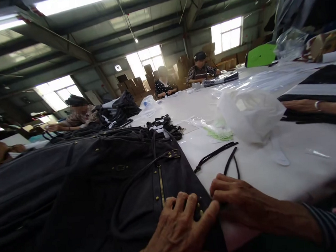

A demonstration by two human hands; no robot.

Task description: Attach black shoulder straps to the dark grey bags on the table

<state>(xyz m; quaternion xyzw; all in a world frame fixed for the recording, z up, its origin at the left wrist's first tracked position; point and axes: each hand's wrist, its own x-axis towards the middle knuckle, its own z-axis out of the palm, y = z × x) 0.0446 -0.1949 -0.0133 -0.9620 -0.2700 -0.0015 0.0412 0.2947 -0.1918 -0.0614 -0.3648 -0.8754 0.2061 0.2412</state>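
Note:
A black bag (pixel 95 200) with brass studs, a brass zipper and a long cord-like handle (pixel 116 214) lies in front of me. Across its right edge rests my left hand (pixel 177 225), fingers bent and apart, the thumb stretched toward the other hand. Brass fittings (pixel 200 210) show between its thumb and forefinger. My right hand (pixel 242 197) is closed right beside the bag's edge; its fingertips are hidden, so what they grip cannot be made out. Just beyond its knuckles, a folded thin black strap (pixel 230 162) lies on the white table (pixel 306 174).
Another black strap (pixel 214 156) lies nearby. Behind it are a crumpled plastic bag (pixel 250 114), green pieces (pixel 220 134) and a bundle of black straps (pixel 164 127). A co-worker's hand (pixel 301 106) touches black fabric at right. Several people sit around the table.

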